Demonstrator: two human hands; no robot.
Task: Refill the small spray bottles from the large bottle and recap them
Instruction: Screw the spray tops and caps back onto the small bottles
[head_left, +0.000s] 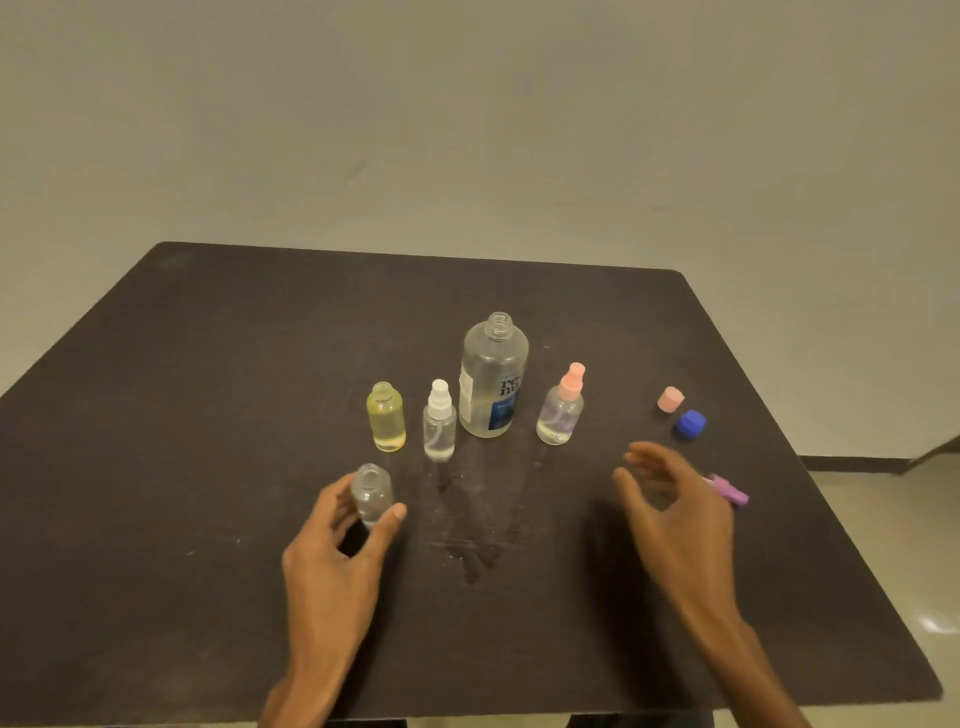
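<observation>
The large clear bottle (492, 379) stands uncapped at the table's middle, partly filled. Left of it stand a small bottle with a white spray top (439, 422) and an uncapped yellowish bottle (386, 417). To its right stands a small bottle with a pink spray top (561, 408). My left hand (337, 551) grips a small uncapped clear bottle (371, 494), upright on the table. My right hand (670, 512) hovers with fingers spread, holding nothing, just left of a purple spray top (730, 491) lying on the table.
A pink cap (670, 399) and a blue cap (690, 423) lie at the right. A wet patch (475, 545) spreads on the dark table (208, 415) between my hands. The table's right edge drops to a pale floor.
</observation>
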